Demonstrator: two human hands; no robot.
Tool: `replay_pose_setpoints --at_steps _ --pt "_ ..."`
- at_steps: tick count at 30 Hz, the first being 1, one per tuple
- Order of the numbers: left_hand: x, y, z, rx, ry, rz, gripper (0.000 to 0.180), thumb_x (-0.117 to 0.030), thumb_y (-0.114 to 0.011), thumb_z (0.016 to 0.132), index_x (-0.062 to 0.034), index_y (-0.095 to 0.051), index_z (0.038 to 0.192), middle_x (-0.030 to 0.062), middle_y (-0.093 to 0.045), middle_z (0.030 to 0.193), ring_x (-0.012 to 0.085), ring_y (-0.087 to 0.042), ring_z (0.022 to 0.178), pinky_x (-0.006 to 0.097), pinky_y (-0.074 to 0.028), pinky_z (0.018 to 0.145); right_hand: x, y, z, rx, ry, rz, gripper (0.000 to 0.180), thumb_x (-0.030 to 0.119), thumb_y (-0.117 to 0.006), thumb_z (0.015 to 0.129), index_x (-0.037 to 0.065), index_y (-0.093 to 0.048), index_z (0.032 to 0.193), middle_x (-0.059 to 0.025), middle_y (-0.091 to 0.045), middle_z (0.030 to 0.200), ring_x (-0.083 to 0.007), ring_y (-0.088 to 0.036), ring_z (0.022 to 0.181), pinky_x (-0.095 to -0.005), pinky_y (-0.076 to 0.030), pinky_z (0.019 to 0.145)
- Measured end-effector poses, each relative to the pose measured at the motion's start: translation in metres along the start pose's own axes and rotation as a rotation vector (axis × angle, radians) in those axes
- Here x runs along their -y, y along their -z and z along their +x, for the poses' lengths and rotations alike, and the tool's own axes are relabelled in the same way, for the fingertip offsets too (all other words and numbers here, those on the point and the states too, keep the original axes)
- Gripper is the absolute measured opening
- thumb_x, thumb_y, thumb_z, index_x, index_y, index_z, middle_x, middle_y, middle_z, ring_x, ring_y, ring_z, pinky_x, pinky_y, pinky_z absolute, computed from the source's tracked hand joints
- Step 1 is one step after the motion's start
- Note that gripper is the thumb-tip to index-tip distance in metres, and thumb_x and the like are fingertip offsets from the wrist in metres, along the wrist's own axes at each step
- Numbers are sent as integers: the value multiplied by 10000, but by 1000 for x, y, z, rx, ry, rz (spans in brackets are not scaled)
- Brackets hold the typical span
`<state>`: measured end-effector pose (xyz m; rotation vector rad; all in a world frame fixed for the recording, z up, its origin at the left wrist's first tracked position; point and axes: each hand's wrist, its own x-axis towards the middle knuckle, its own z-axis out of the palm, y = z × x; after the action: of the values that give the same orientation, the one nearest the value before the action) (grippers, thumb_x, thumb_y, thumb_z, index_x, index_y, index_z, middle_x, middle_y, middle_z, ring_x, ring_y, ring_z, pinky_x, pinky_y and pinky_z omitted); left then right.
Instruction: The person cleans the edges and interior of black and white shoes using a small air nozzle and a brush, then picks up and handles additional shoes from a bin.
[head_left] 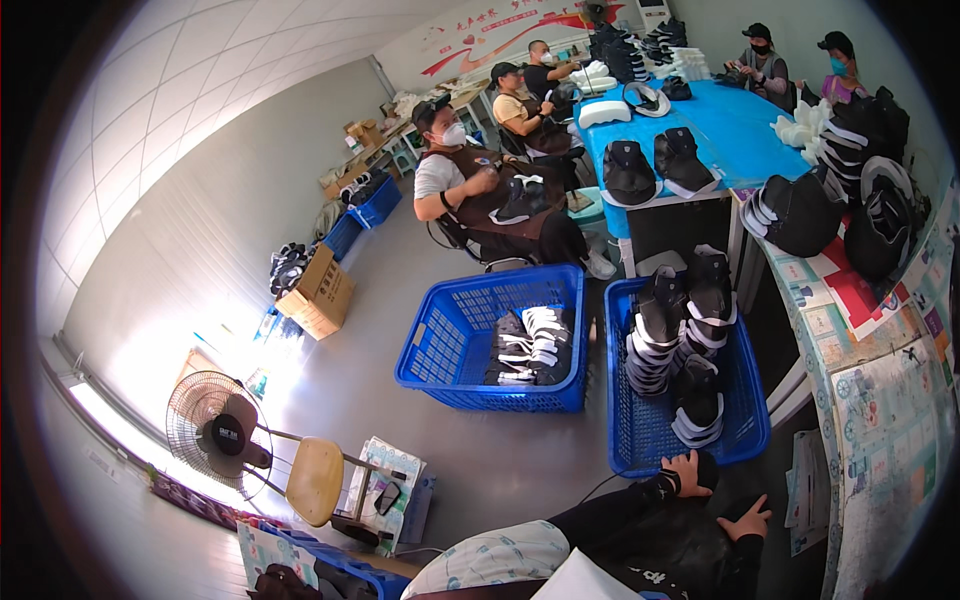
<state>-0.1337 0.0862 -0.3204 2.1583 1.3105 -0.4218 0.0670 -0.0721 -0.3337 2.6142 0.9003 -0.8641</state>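
My left hand lies with its fingers apart beside a rounded black shape that may be my knee, just below the near end of a blue basket. My right hand is a little farther right and lower, fingers spread over dark cloth. Neither appears to hold anything. In the basket stand nested stacks of black pieces with white edges, shaped like shoe uppers. A shorter stack sits nearer to my hands.
Another blue basket with similar pieces stands left of it. A paper-covered table runs along my right, bearing black pieces. Coworkers sit around a blue-covered table. A fan and stool stand at left.
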Motion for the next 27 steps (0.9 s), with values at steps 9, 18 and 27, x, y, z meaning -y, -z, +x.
replay_pose_setpoints --at_steps 9,18,27 --pt "4 -3 1 15 9 6 1401 -870 -683 733 47 -130 1637 309 -481 1505 478 -480 1389 663 -276 1173 0 -1 1 13 24 -25 1532 688 -897 635 117 68 1678 -363 -272 1606 -402 -605 1295 -430 -552 1019" --pt "1 -4 3 0 5 3 1397 -874 -684 729 51 -151 1630 304 -494 1491 466 -490 1382 653 -291 1165 -4 0 -1 -13 29 -10 1535 685 -905 617 110 44 1679 -367 -288 1597 -406 -621 1270 -434 -554 1010" --pt "5 -10 5 10 8 19 1403 -870 -686 735 55 -133 1632 295 -481 1510 451 -486 1391 690 -299 1134 -3 -4 -3 -18 26 -14 1532 695 -899 618 130 48 1682 -359 -258 1624 -406 -639 1256 -440 -561 997"
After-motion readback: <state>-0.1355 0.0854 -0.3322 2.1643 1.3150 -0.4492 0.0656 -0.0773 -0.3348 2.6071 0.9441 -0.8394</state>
